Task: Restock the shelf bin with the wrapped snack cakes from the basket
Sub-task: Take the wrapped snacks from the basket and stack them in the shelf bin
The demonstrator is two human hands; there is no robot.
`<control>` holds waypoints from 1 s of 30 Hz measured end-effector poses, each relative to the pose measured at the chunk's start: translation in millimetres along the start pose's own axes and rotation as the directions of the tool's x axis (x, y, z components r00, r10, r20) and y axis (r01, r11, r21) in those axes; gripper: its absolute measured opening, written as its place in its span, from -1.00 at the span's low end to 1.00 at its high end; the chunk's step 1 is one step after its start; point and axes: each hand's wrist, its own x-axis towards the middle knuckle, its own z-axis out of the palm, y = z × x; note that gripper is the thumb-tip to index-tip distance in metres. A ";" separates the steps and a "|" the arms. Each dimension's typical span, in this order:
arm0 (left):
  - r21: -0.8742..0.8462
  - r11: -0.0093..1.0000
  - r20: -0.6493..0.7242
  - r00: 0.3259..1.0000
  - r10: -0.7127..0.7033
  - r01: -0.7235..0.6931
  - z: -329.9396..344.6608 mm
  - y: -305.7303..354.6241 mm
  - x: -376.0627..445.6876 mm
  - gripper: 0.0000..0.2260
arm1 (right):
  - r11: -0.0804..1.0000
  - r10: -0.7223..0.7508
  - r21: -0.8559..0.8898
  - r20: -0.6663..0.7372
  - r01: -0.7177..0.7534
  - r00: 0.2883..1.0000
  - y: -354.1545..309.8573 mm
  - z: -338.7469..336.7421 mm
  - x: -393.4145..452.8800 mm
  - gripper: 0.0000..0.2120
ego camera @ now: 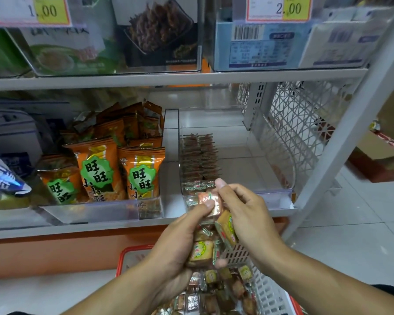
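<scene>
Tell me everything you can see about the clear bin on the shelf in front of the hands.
The clear bin looks like transparent plastic, open at the top, and stands on the lower shelf beside the orange snack bags. Two neat rows of wrapped snack cakes fill its left side; its right side is bare. A clear strip runs along its front. Neither hand touches it.

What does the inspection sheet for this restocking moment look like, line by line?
Surface: white shelf, clear front lip.
Job's things: clear bin, snack cakes lined along its left side, right side bare; red-rimmed basket below holds loose cakes.
Clutter: orange snack bags in the neighbouring bin; blue packet far left.
Grips: left hand holds a stack of cakes; right hand pinches the top cake.
Cables: nothing seen.
Surroundings: price tags above, white lattice side panel, tiled floor.
</scene>
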 end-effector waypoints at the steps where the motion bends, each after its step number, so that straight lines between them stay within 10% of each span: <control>1: 0.003 1.000 0.021 1.000 0.000 0.000 -6.1 3.2 -3.8 -0.63 | 0.999 0.017 -0.034 -0.019 -0.017 1.000 0.8 -2.6 2.3 -0.57; 10: -0.033 0.999 -0.062 0.998 0.006 -0.008 2.1 28.0 -9.5 -0.67 | 0.897 0.417 0.158 0.000 -0.412 0.909 8.5 -14.9 10.3 -0.48; 16: -0.089 0.995 -0.052 0.998 -0.040 0.036 -13.8 25.0 -18.0 -0.53 | 0.865 0.399 0.189 0.303 -0.465 0.866 -5.5 -30.3 14.5 -0.65; 30: -0.046 0.994 -0.153 0.984 0.094 -0.102 -21.5 21.7 -10.0 -0.70 | 0.889 0.284 0.289 0.262 -0.356 0.922 -12.9 -45.8 12.5 -0.56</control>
